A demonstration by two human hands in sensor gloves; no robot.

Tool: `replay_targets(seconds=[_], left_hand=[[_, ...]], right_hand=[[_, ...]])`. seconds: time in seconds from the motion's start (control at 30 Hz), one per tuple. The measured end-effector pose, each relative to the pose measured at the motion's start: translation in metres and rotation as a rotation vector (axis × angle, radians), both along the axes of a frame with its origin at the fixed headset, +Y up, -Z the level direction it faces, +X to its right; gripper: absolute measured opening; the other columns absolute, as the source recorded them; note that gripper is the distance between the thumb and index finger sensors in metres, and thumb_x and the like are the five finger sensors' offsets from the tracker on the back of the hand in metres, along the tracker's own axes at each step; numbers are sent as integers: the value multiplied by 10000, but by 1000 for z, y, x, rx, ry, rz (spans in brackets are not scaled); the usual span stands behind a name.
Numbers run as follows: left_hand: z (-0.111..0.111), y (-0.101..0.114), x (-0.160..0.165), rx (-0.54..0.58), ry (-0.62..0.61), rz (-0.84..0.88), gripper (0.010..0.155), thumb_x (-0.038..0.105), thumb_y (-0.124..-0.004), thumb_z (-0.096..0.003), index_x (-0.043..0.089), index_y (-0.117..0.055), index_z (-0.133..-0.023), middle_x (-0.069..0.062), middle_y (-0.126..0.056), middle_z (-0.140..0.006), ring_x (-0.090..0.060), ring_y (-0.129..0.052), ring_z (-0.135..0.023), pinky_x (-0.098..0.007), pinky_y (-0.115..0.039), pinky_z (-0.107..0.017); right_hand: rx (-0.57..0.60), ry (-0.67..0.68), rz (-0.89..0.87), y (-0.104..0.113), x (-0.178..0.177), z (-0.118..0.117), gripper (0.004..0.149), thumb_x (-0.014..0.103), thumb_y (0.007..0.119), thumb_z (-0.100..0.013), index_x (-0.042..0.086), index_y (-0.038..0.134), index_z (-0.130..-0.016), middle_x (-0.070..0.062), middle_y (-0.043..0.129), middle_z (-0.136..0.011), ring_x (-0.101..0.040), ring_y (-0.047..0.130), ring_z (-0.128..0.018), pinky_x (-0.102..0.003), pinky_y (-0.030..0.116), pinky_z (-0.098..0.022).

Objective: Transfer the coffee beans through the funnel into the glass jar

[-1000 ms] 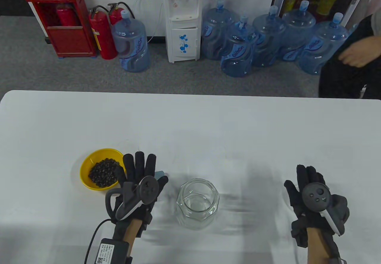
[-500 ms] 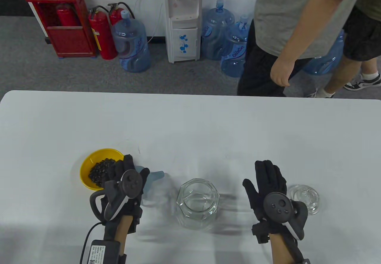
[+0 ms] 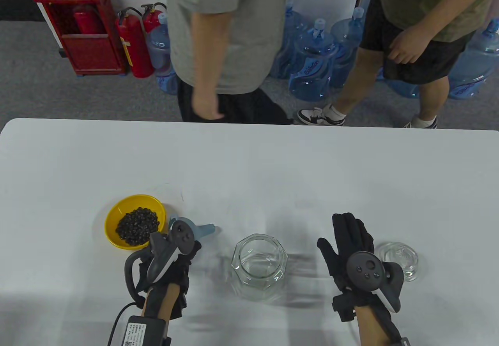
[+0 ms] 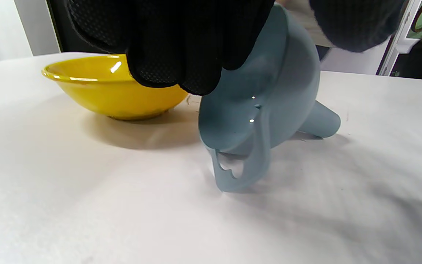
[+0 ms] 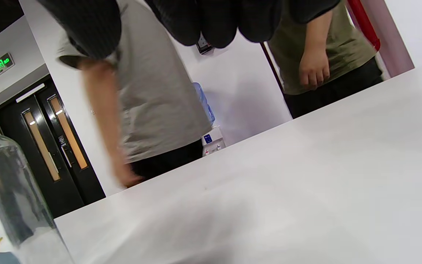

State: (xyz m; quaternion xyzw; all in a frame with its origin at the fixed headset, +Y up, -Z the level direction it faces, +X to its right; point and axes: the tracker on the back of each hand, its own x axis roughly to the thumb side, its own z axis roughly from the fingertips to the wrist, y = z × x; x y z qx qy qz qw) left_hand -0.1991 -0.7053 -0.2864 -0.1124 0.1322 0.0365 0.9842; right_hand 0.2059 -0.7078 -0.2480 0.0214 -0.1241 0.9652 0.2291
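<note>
A yellow bowl [image 3: 113,221] of coffee beans [image 3: 137,226] sits on the white table at the left. Right of it a blue-grey funnel [image 3: 204,229] lies on its side, spout pointing right. My left hand [image 3: 183,244] is curled over the funnel; in the left wrist view its fingers [image 4: 181,55] and thumb grip the funnel's rim [image 4: 269,91], and the funnel's handle tab touches the table. The empty glass jar [image 3: 259,270] stands open in the middle. My right hand [image 3: 349,237] lies flat and open, holding nothing, between the jar and the glass lid [image 3: 398,260].
Two people stand just beyond the table's far edge [image 3: 249,124]. Behind them are water bottles [image 3: 314,73] and fire extinguishers [image 3: 132,46]. The yellow bowl also shows in the left wrist view [image 4: 115,91], close behind the funnel.
My left hand went from flat over the funnel to curled on its rim and drew back slightly. My right hand moved left, uncovering the glass lid. Two people walked in behind the table.
</note>
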Motion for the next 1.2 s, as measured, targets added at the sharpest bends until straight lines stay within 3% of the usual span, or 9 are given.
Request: replay_targets(seconds=[0.1, 0.17, 0.4, 0.6, 0.73, 1.07, 1.2], left_hand=[[-1, -6, 2, 21, -3, -5, 648, 590, -762, -500, 211, -721, -1024, -44, -866, -952, -351, -901, -865, -544, -692, -676], [-2, -11, 5, 93, -1, 14, 579, 535, -799, -505, 223, -754, -991, -26, -897, -915, -330, -929, -840, -538, -709, -665], [-3, -18, 8, 135, -4, 184, 406, 393, -853, -529, 221, -834, -897, -10, -956, -832, -312, -976, -781, -528, -741, -634], [-1, -9, 19, 209, -106, 87, 373, 338, -827, -535, 226, -834, -891, 9, -947, -845, -311, -965, -808, -532, -736, -647], [5, 10, 27, 305, -201, -3, 381, 327, -781, -546, 254, -803, -919, 33, -916, -883, -293, -934, -864, -535, -716, -676], [36, 83, 25, 650, -533, -2, 387, 356, -769, -535, 323, -825, -917, 91, -931, -877, -248, -924, -913, -557, -685, -718], [45, 97, 26, 642, -652, 51, 391, 374, -762, -533, 374, -848, -914, 120, -926, -882, -232, -893, -955, -575, -651, -745]], right_hand=[[-8, 7, -8, -1, -1, -1, 730, 562, 645, -660, 153, 446, -1231, -176, 384, -1275, -456, 429, -1150, -649, 399, -794], [-14, 6, -5, -1, -1, -2, 734, 566, 646, -658, 154, 444, -1231, -176, 383, -1276, -460, 423, -1150, -651, 398, -793], [-9, -6, -26, 0, 2, -1, 735, 564, 645, -660, 147, 444, -1230, -183, 389, -1273, -463, 436, -1144, -644, 420, -792], [-15, -3, -36, 0, 2, -2, 735, 564, 643, -660, 145, 446, -1230, -186, 391, -1272, -475, 442, -1137, -652, 428, -786], [-19, -3, -36, -1, 3, -2, 737, 566, 643, -660, 144, 445, -1231, -181, 391, -1273, -481, 442, -1135, -661, 431, -780], [-26, -23, -46, -1, 7, -3, 740, 566, 641, -661, 140, 440, -1231, -185, 391, -1273, -489, 443, -1132, -670, 435, -774], [-30, -36, -48, -2, 8, -3, 742, 567, 639, -662, 133, 439, -1230, -188, 394, -1272, -487, 444, -1133, -670, 437, -773]])
